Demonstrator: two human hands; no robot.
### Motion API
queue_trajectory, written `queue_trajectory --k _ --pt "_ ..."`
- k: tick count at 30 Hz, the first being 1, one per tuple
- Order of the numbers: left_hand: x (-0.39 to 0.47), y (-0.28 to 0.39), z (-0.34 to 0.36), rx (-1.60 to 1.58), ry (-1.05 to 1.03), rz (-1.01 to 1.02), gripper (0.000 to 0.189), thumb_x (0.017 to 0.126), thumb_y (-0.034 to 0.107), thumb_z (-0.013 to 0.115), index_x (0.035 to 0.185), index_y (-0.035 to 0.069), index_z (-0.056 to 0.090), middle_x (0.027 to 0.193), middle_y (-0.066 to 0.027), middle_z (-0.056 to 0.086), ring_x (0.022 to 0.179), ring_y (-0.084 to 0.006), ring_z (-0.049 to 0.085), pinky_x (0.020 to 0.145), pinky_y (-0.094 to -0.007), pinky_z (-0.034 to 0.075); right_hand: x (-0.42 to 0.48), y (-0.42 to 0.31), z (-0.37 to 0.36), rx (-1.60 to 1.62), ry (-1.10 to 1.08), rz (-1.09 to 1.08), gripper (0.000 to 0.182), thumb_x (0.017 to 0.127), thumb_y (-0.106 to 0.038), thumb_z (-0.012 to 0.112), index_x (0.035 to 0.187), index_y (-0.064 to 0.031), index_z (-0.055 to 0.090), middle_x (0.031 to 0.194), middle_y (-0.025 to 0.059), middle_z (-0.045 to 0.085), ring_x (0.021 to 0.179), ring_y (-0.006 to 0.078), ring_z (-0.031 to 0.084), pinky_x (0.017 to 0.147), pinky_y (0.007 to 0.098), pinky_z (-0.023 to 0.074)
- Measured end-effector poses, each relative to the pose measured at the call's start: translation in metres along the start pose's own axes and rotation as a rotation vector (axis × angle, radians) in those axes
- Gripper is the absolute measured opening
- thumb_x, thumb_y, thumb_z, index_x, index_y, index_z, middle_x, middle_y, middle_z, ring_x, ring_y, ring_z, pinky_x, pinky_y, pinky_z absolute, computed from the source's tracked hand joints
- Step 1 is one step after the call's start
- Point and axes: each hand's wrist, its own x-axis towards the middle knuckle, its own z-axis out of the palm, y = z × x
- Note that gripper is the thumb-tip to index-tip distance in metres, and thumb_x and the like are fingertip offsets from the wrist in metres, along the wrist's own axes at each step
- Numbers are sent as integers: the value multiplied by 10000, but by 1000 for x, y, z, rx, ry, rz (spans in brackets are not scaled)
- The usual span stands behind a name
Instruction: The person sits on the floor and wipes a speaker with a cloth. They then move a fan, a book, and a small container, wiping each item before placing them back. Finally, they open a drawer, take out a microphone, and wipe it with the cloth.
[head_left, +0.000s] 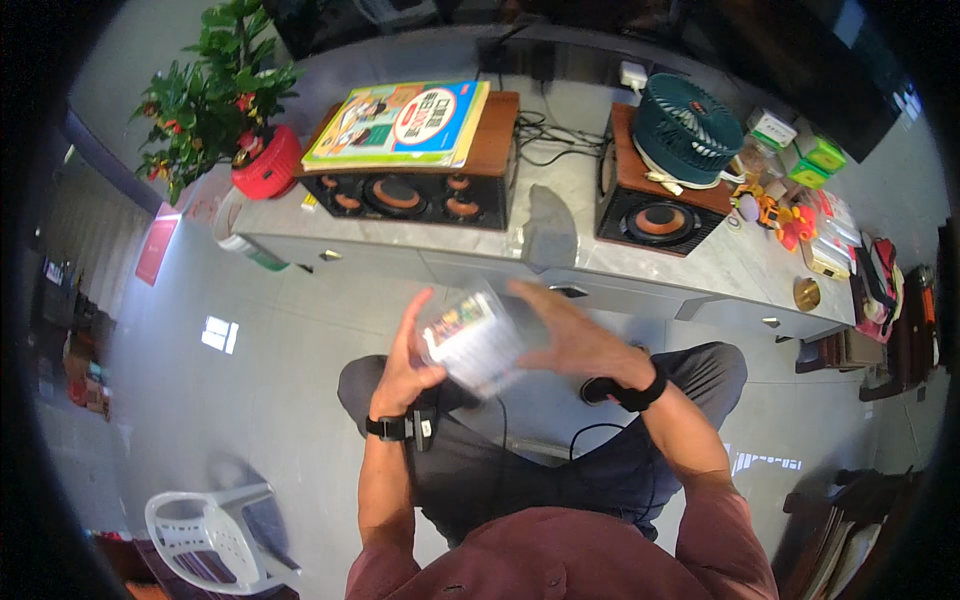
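A clear plastic box (474, 341) with a printed label, blurred by motion, is held up over my lap. My left hand (405, 367) grips its left side, thumb at the lower edge and fingers at the upper. On its other side is my right hand (581, 341), with fingers and thumb spread towards the box. Blur hides whether the right hand touches it. Beyond them, a grey cloth-like piece (551, 225) lies at the front edge of the marble-topped cabinet (480, 241).
Two wooden speakers (420, 199) (660, 221) stand on the cabinet; one bears books (401, 124), the other a green fan (688, 131). Black cables (559, 139) run between them. A potted plant (266, 161) stands left, small toys (776, 214) right. Behind me at left is a white plastic chair (214, 536).
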Motion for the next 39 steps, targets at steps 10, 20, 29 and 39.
queue_trajectory --k 10,20,29,39 --pt "36 -4 22 -51 -200 -124 1083 678 -112 671 1614 174 207 1342 -101 575 1213 -182 549 980 -289 440 -15 -24 -5 207 156 233 1022 734 -212 869 1547 -44 274 1399 238 532 1268 352 555 1063 403 433" --pt "36 -53 15 331 -57 -232 657 740 -50 800 1328 -29 507 1175 -97 660 1013 -200 674 843 -323 582 -4 -33 -8 158 238 314 1037 734 -193 866 1558 -50 252 1410 260 507 1278 348 547 1048 400 454" --pt "28 -43 32 300 -9 -160 698 669 -82 795 1312 -19 530 1199 -94 663 1078 -204 656 932 -353 535 -31 -26 -20 32 99 173 1091 788 -203 817 1598 -65 99 1560 287 314 1397 426 413 1167 430 354" --pt "21 -62 38 196 -149 -340 992 617 -82 794 1497 9 344 1339 -99 570 1212 -224 574 1032 -380 489 -63 -15 -6 80 205 139 1013 778 -200 799 1571 -57 185 1421 286 447 1223 482 535 1014 484 475"
